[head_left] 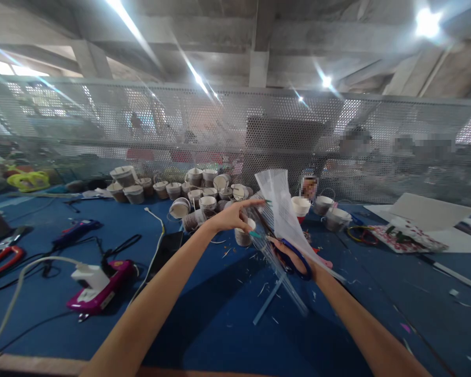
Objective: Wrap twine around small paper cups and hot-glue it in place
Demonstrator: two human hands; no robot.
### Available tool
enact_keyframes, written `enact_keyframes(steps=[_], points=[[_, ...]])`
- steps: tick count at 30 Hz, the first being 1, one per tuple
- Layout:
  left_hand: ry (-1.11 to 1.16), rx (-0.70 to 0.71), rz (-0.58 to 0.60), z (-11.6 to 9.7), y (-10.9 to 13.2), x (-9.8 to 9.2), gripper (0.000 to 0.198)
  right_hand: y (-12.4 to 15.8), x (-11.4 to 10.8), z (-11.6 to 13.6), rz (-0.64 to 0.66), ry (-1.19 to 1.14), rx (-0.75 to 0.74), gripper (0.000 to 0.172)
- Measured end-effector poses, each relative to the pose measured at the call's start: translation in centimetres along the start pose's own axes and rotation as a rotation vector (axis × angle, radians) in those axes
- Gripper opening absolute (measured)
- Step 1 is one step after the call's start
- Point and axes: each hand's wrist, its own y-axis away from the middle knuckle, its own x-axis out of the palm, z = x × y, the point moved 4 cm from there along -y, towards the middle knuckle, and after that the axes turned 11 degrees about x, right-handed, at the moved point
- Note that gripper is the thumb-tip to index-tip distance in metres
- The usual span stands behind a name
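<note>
Where the clear plastic sleeve (279,201) blurs it, we see our right hand (286,253) only partly, fingers closed through the loops of blue-handled scissors (303,262). Our left hand (233,215), at ten o'clock from it, meets the sleeve, a glossy, crinkled cone raised between both hands; its grip we cannot tell. At twelve o'clock small cups (204,191) cluster on blue cloth (220,314); a pink tool (110,285) lies at nine.

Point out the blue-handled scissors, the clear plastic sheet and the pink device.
blue-handled scissors (300,261), head view, blue handle loop.
clear plastic sheet (278,195), head view, upper part.
pink device (118,279), head view, body.
</note>
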Motion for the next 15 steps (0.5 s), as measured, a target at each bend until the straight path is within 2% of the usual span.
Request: enact_keyframes(steps=[4, 13, 15], points=[[0.004, 0.013, -0.004, 0.1, 0.0, 0.1, 0.084, 0.1, -0.2, -0.3, -0.084, -0.08, 0.07, 0.041], [0.019, 0.088, -0.001, 0.2, 0.0, -0.1, 0.092, -1.6, -1.0, -1.8, 0.093, -0.05, 0.147, 0.041], [0.001, 0.095, -0.006, 0.0, 0.0, -0.3, 0.089, -1.7, -1.0, -1.9, 0.129, -0.072, 0.174, 0.042]])
